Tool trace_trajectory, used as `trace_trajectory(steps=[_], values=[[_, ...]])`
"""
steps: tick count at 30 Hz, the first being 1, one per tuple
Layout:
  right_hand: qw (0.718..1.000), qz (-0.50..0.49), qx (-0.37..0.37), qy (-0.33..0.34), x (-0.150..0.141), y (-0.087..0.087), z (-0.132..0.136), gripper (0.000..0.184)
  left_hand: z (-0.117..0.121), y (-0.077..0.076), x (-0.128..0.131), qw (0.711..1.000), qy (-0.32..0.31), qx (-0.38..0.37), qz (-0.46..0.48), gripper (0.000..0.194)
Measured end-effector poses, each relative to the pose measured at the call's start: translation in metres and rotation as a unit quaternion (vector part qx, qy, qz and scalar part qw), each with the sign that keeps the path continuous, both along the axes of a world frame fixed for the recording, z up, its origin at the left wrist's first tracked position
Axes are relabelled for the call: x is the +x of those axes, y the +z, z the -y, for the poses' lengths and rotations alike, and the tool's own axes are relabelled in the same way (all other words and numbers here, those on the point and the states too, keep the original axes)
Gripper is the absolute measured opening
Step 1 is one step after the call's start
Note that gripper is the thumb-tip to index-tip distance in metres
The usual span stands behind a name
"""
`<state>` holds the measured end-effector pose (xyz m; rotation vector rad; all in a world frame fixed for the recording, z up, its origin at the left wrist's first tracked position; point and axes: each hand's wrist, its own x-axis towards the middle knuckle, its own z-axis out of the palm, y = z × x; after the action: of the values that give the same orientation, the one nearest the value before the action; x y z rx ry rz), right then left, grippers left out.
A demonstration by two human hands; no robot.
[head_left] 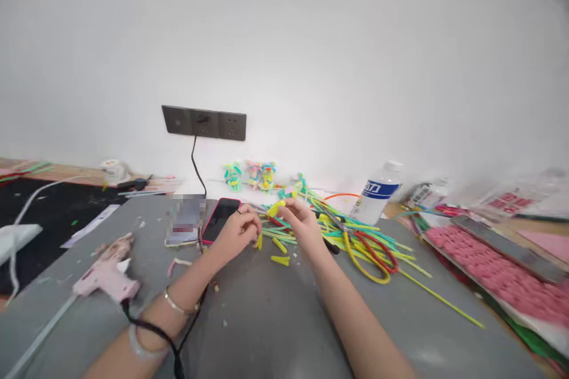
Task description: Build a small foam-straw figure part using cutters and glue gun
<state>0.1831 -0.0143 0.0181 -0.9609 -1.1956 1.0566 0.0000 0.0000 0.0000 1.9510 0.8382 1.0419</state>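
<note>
My right hand (pixel 306 226) pinches a bent yellow pipe-cleaner piece (pixel 275 208) between thumb and fingertips, over the middle of the grey table. My left hand (pixel 240 230) is closed, its fingers curled, with a short yellow piece (pixel 259 241) at the fingertips; that grip is partly hidden. Between and below the hands lie two more short yellow pieces, a slanted one (pixel 279 244) and a folded one (pixel 280 260). Behind my right hand spreads a loose pile of green and yellow pipe cleaners (pixel 400 253), with scissors (pixel 335 219) lying on it.
A pink glue gun (pixel 109 281) lies at left, its black cord (pixel 153 327) crossing my left forearm. Two phones, one dark-screened (pixel 221 219), lie behind my left hand. A bottle (pixel 377 192) and small pipe-cleaner figures (pixel 267 177) stand at the back. Pink woven material (pixel 480 257) lies right.
</note>
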Motion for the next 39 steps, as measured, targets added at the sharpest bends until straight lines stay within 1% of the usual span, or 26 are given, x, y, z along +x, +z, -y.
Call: trace_trajectory(steps=[6, 14, 23, 29, 35, 39], values=[[1.000, 0.000, -0.005, 0.009, -0.0005, 0.0037, 0.0034, 0.025, -0.0028, 0.0036, -0.0003, 0.998, 0.036, 0.048, -0.017, 0.018], [1.000, -0.011, -0.012, 0.026, -0.0006, 0.0058, 0.0057, 0.024, -0.0026, 0.0063, 0.0008, 0.995, 0.063, 0.069, -0.021, 0.014], [0.999, -0.020, -0.012, 0.037, -0.0013, 0.0053, 0.0063, 0.024, -0.0013, 0.0068, 0.0006, 0.996, 0.067, 0.042, -0.029, 0.006], [0.999, -0.023, -0.010, 0.041, -0.0011, 0.0038, 0.0043, 0.025, -0.0012, 0.0058, 0.0011, 0.997, 0.063, 0.030, -0.035, 0.006], [0.999, -0.016, -0.015, 0.036, -0.0016, 0.0059, 0.0058, 0.025, -0.0019, 0.0047, 0.0005, 0.997, 0.077, 0.022, 0.001, 0.011], [0.999, -0.023, -0.016, 0.038, -0.0021, 0.0062, 0.0057, 0.025, -0.0026, 0.0049, 0.0008, 0.996, 0.082, 0.025, -0.005, 0.010]])
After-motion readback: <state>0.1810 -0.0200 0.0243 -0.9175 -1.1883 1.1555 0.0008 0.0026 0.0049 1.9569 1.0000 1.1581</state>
